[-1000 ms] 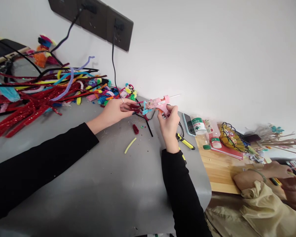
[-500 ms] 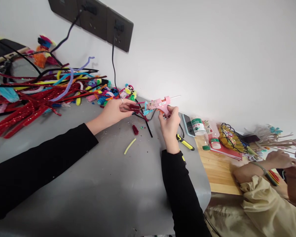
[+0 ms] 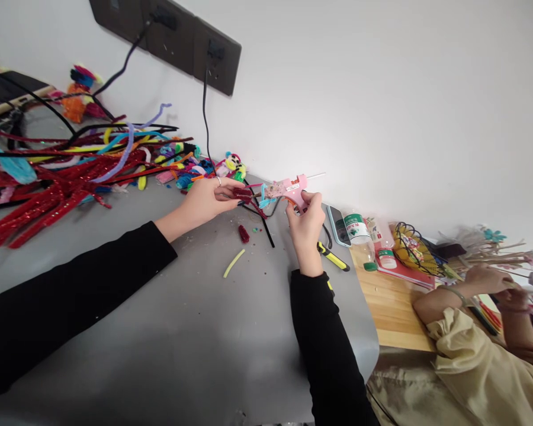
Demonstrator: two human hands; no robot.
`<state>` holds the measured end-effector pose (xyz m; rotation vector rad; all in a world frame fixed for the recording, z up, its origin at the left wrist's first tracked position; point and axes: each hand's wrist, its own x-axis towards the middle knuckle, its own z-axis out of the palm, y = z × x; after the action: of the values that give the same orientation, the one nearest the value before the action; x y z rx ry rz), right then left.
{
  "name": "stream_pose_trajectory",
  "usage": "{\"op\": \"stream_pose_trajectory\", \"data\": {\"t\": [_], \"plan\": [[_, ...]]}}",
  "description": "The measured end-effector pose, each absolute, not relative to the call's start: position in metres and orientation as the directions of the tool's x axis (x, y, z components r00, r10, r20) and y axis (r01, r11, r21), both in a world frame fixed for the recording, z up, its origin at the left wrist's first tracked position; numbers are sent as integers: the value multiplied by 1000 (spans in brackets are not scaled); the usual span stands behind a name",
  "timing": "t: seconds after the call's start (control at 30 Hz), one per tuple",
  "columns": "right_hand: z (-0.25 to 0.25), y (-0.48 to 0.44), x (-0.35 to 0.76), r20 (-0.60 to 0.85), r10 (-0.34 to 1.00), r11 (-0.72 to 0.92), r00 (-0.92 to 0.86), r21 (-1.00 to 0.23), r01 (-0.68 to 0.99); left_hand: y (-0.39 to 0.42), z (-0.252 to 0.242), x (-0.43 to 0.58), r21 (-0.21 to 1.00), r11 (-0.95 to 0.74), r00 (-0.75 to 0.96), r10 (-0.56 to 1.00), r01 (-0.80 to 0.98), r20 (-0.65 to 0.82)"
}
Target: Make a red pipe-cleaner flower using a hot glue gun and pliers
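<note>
My right hand (image 3: 305,219) is wrapped round the handle of a pink hot glue gun (image 3: 289,188), whose nozzle points left; a clear glue stick (image 3: 316,175) juts from its back. My left hand (image 3: 213,198) pinches a dark red fuzzy piece (image 3: 242,194), which looks like folded pipe cleaner, right at the nozzle tip. Whether tip and piece touch, I cannot tell. Below them on the grey table mat (image 3: 195,331) lie a small dark red fuzzy piece (image 3: 243,234) and a short yellow-green pipe cleaner (image 3: 234,263).
Loose pipe cleaners (image 3: 84,171) heap at the left. A yellow utility knife (image 3: 333,257), a phone (image 3: 339,226), a plastic bottle (image 3: 359,236) and a wire basket (image 3: 415,248) are on the right. Beyond, a co-worker's hands (image 3: 493,284) are busy. A black cord (image 3: 206,118) hangs from the wall socket.
My hands, the glue gun and the red piece stay almost in place. At the right, the co-worker's arms have shifted slightly to the left.
</note>
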<state>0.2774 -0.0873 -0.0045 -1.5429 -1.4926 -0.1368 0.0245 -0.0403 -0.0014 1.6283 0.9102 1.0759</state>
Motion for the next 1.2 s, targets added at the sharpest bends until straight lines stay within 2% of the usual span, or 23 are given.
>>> {"op": "stream_pose_trajectory", "data": {"t": [0.2,0.43,0.53,0.6,0.67,0.73,0.83,0.93,1.07,1.2], "plan": [[-1,-89,275,636,722,141,272,-521,842,-39,-3,23,961,-276,335,908,27,251],[-5,-85,293,506,724,-179,468,-518,837,-37,-5,24,967,-255,319,916,-2,243],[-11,-82,302,442,754,-247,486,-495,833,-37,-3,25,969,-245,314,919,-17,238],[-11,-82,304,447,758,-262,475,-458,849,-38,-2,25,968,-251,318,915,-27,246],[-8,-85,299,503,746,-211,437,-444,871,-38,-2,25,965,-262,312,914,-33,259],[0,-89,289,568,748,-34,344,-484,875,-37,-3,25,962,-272,298,915,-39,271],[12,-98,264,557,830,346,42,-572,744,-34,-6,25,956,-289,282,914,-50,291],[18,-107,241,524,816,533,-246,-513,673,-30,-10,23,948,-312,267,910,-66,318],[17,-115,227,378,819,568,-431,-435,699,-26,-14,23,949,-305,226,922,-78,315],[13,-116,226,222,830,555,-512,-415,721,-25,-16,24,946,-305,183,929,-112,322]]}}
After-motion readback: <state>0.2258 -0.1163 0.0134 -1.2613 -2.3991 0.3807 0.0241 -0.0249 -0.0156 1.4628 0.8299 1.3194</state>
